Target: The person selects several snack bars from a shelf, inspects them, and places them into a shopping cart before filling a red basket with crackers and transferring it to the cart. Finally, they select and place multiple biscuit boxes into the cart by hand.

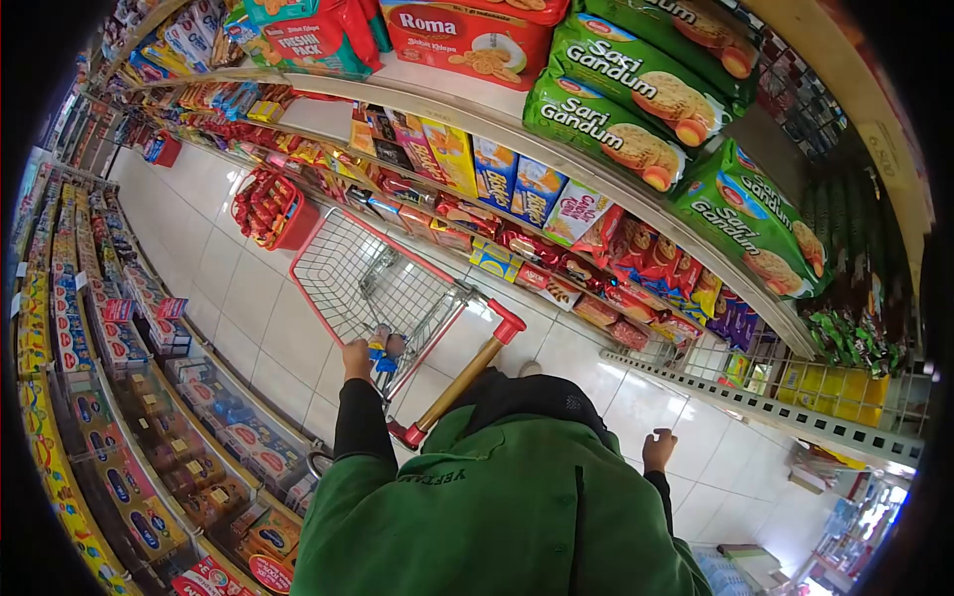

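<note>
1. Here's the shopping cart (333, 258), a wire one with red trim, out on the pale tiled floor (229, 268), its front end pointing away down the aisle!
2. Right behind the cart, at its handle (459, 385), a gold-coloured bar with red ends, there's the shopper in a green jacket (467, 517).
3. Left hand (356, 360), at the cart's left rim, close to the handle end! The fingers look bent, but I can't tell whether they grip the rim, or how wide they are.
4. And look, just beside that hand, at the near end of the cart, a small blue-and-yellow thing (378, 360); too small to make out, and whether the hand holds it I can't say.
5. Over to the right hand (659, 447): well apart from the cart, behind it and off to the right, fingers curled loosely inward. How fully they close, I can't tell from here.
6. Just ahead of the cart, a red basket (296, 226) on the floor, heaped with red packets (263, 204)!
7. Right of the cart, biscuits galore: colourful boxes (507, 184) low down, and above them big green packs (611, 129) beside a red biscuit pack (467, 45).
8. Left of the cart, more goods: rows of snack boxes (124, 487) packed along the shelves.
</note>
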Demonstrator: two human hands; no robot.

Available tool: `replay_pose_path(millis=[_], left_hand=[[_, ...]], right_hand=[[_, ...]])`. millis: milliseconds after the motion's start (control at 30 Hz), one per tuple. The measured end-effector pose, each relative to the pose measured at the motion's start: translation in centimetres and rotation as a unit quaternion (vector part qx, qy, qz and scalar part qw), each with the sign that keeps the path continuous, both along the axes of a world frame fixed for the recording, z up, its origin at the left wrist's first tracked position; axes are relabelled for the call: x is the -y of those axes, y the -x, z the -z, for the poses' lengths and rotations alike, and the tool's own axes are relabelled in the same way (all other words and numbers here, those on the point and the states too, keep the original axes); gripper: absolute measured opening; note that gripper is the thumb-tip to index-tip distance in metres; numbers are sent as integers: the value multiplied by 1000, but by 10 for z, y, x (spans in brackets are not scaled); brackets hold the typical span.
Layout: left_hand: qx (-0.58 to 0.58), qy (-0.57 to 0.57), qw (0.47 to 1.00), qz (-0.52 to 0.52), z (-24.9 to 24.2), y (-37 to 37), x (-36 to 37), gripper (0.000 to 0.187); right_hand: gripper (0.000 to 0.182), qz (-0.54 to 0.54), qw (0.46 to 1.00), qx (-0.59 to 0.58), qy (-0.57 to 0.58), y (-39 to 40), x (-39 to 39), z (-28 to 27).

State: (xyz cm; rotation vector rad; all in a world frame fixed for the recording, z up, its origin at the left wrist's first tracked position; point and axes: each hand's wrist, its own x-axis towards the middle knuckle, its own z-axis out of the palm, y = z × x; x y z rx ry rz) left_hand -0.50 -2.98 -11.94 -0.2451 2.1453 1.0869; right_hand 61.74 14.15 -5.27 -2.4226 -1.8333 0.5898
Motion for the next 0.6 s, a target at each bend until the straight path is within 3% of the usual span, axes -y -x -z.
replay_pose_path(millis=[100, 167, 200, 267, 300, 367, 400, 500, 533, 600], left_hand=[[26, 95, 995, 3, 33, 5, 16, 10], [-159, 148, 942, 254, 135, 36, 69, 16], [-193, 186, 913, 307, 114, 31, 60, 18], [-234, 226, 885, 332, 121, 31, 54, 25], [-225, 243, 896, 296, 119, 27, 47, 28], [-205, 276, 912, 222, 58, 7, 5, 37], [-174, 288, 912, 234, 32, 0, -10, 38], [-156, 345, 853, 359, 44, 0, -13, 39], [-145, 342, 807, 459, 6, -6, -29, 40], [-167, 330, 783, 501, 34, 0, -20, 43]], right_hand=[[19, 3, 1000, 16, 7, -12, 10, 2], [21, -16, 999, 24, 29, -15, 10, 0], [21, -3, 999, 30, 34, -16, 11, 3], [21, 4, 999, 20, 34, -4, 11, -5], [21, 9, 999, 17, 33, 2, 11, -10], [22, 8, 999, 0, 48, 10, 10, -14], [22, 10, 998, -5, 57, 10, 11, -14], [23, -13, 998, 6, 63, 23, 10, -28], [23, -7, 997, 8, 70, 25, 10, -31], [22, -32, 998, 13, 61, 23, 14, -32]])
